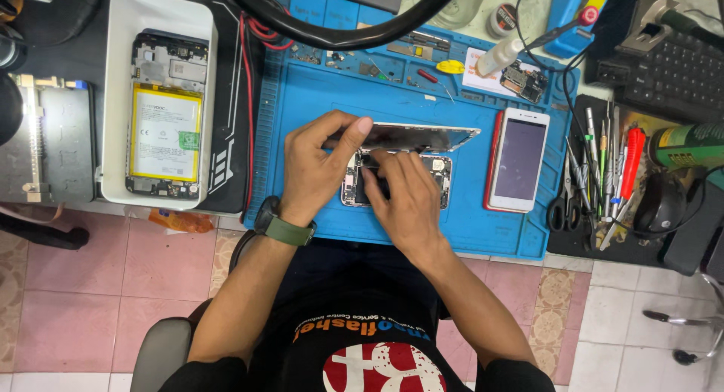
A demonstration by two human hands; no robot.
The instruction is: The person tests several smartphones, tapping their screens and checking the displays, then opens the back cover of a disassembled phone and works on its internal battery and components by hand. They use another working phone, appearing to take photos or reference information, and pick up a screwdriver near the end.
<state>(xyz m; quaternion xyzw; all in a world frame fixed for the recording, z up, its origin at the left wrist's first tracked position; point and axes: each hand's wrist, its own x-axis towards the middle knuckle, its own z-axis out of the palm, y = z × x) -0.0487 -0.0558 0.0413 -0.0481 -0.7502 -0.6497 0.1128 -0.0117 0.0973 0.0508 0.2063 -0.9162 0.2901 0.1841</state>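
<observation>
Mid-mat, left hand point(317, 166) props the lifted screen panel point(422, 138) (hinged open); right hand point(403, 196) fingers press inside the opened phone point(437, 182), needing delicate touch.

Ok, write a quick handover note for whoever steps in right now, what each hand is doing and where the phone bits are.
Left hand: holds the lifted screen panel by its left end, tilted up off the body.
Right hand: fingertips pressed inside the opened phone body on the blue mat.
Done: screen is raised off the body along one side.
Left: whether it is still connected cannot be seen.
Nearby: white phone right of the work, another opened phone with yellow battery in the white tray, screwdrivers on the far right.
</observation>
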